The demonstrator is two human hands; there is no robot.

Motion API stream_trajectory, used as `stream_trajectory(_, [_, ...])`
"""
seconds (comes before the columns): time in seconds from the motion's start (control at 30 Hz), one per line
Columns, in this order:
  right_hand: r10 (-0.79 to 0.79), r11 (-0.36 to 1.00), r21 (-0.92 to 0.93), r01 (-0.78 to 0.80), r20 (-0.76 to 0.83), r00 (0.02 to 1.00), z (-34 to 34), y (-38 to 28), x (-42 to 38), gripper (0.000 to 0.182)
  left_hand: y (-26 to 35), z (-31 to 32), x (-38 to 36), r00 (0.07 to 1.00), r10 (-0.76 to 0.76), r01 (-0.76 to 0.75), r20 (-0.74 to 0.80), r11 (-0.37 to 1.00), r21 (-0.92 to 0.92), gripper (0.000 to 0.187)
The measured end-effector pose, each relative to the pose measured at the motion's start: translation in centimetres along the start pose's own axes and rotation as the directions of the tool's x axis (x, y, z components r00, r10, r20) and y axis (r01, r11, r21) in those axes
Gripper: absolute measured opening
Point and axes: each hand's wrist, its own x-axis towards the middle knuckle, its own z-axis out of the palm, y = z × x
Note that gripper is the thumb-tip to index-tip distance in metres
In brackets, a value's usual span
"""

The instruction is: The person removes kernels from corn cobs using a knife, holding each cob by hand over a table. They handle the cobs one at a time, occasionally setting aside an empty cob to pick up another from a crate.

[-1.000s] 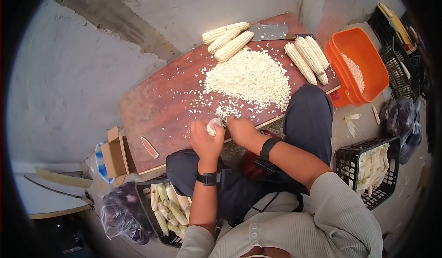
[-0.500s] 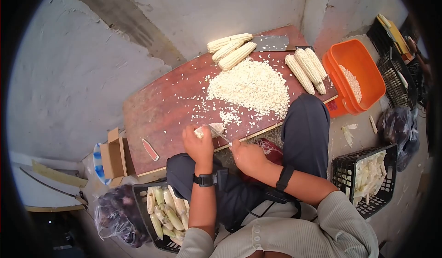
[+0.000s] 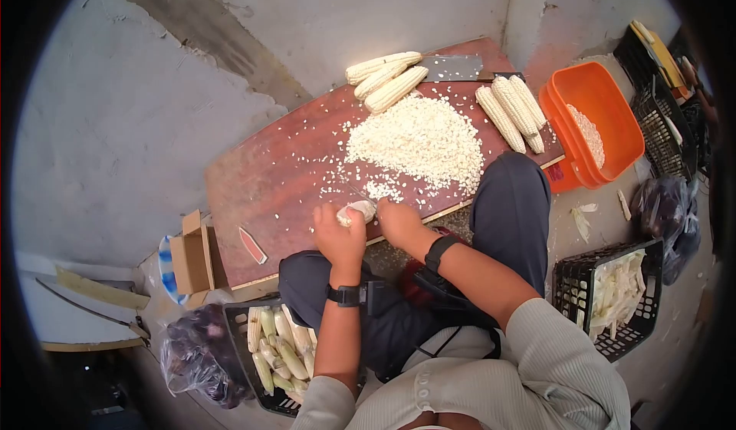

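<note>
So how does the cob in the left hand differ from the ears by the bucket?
Pose: the cob is held in the left hand; the ears lie grouped on the table. Surface: the cob's visible side looks mostly smooth; the ears show full kernel rows. Visibility: the hand partly covers the cob; the ears are unheld. Both look pale and huskless.

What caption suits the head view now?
Left hand holds a corn cob, right hand a knife, at a reddish tabletop bearing heaped pale kernels.

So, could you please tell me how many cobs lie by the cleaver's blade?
3, side by side: the back cob, the middle cob and the front cob; others may be hidden underneath.
</note>
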Motion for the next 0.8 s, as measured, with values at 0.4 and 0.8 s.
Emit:
stream_trajectory(0.4, [-0.096, 0.98, -0.184, 0.079, -0.084, 0.992, -1.5, -1.6, -6.0, 0.009, -3.0, 0.1, 1.0, 0.936, -0.351, 0.345, -0.028, 0.93, -0.126, 0.034])
stream_trajectory(0.8, [-0.088, 0.993, -0.086, 0.084, -0.048, 0.995, 0.0, -1.0, -0.9, 0.011, -2.2, -0.1, 1.6, 0.951, -0.306, 0.308, 0.034, 0.948, -0.076, 0.031])
